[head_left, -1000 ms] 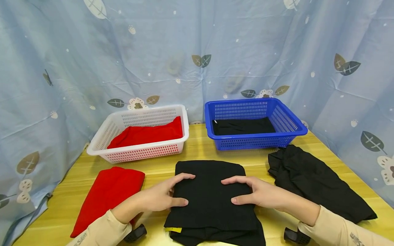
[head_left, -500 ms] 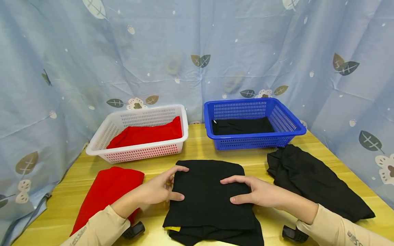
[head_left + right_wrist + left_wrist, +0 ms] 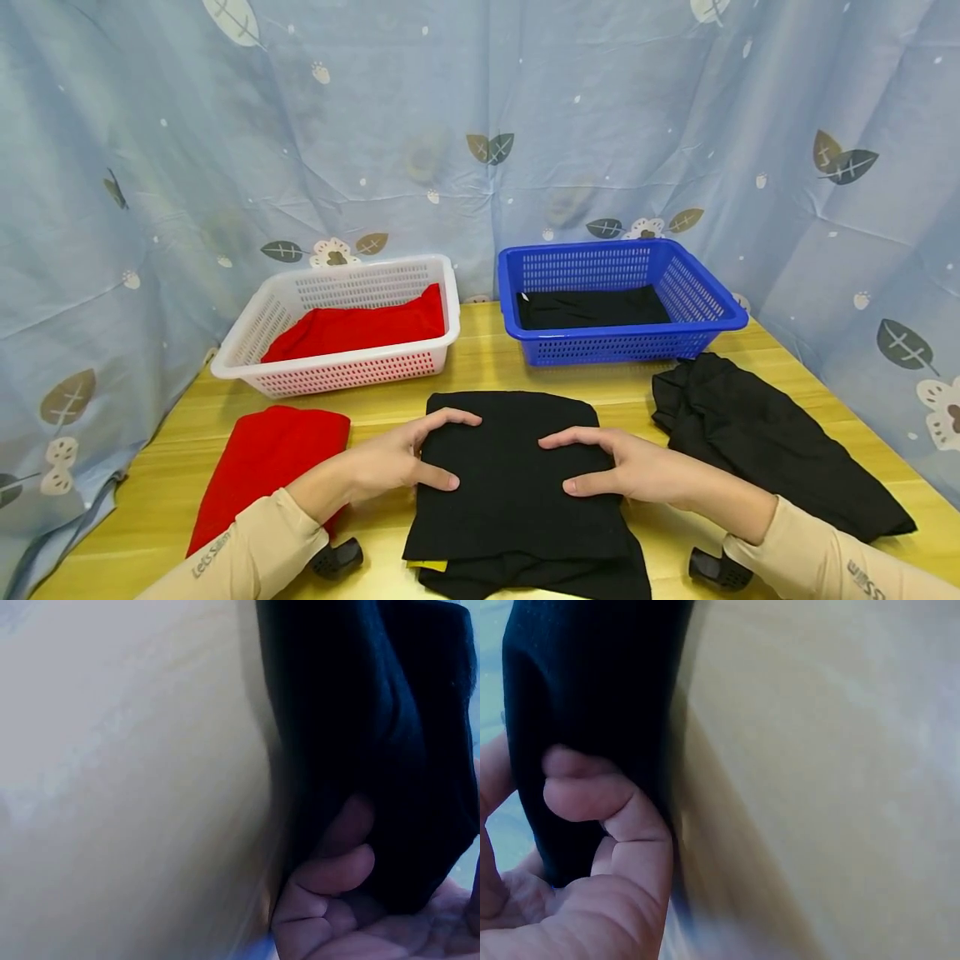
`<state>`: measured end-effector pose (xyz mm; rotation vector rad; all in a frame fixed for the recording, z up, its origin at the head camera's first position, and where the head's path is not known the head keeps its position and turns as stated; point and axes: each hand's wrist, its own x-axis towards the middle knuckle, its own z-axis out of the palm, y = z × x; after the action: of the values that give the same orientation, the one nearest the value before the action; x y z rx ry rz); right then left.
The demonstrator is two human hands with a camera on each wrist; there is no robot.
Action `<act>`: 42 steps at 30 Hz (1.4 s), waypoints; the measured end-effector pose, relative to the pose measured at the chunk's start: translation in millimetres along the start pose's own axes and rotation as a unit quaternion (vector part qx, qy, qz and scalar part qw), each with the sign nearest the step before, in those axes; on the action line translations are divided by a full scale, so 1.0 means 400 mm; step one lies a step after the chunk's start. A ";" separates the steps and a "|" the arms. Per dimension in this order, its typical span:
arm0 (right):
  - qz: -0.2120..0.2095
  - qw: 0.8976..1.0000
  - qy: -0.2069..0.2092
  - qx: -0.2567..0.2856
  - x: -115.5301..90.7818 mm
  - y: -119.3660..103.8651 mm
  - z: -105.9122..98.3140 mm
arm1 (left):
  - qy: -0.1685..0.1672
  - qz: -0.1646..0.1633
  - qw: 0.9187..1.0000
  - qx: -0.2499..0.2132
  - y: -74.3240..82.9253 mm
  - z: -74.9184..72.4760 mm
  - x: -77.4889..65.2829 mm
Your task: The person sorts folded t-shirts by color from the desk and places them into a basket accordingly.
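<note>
A folded black garment lies at the front middle of the table, with a bit of yellow at its lower left edge. My left hand grips its left side, thumb and index finger on top. In the left wrist view, the other fingers curl against the cloth's side. Opposite, my right hand grips the right side in the same way. Curled fingers press into the black folds in the right wrist view. The fingertips beneath the cloth are hidden.
At the back left, a white basket holds red cloth. A blue basket behind the garment holds black cloth. Folded red cloth lies left, partly behind my left arm. More black cloth lies right, beside my right forearm.
My left hand first slid slightly left toward the garment's edge, then came back right over it. The right hand has stayed in place on the other side.
</note>
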<state>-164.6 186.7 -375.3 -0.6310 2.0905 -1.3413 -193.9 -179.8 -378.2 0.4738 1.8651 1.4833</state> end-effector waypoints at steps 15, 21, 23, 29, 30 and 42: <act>-0.024 0.998 0.036 -0.041 -0.035 -0.052 -0.042 | 0.029 0.059 0.997 0.043 0.104 0.008 -0.013; -0.044 0.998 0.037 -0.023 -0.055 -0.096 -0.085 | 0.040 0.092 0.991 0.090 0.181 0.004 -0.015; -0.045 0.997 0.050 -0.033 -0.061 -0.112 -0.100 | 0.045 0.101 0.989 0.097 0.205 0.002 -0.012; -0.054 0.987 0.110 -0.100 -0.078 -0.155 -0.142 | 0.060 0.127 0.986 0.090 0.268 0.003 0.011; -0.055 0.986 0.118 -0.107 -0.080 -0.161 -0.149 | 0.065 0.132 0.985 0.088 0.275 0.003 0.016; -0.054 0.974 0.190 -0.111 -0.078 -0.211 -0.260 | 0.130 0.141 0.980 0.061 0.356 -0.008 0.107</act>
<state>-206.0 242.4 -256.3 -0.6261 2.5730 -1.3856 -244.9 -114.0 -254.8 0.6504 2.1753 1.6870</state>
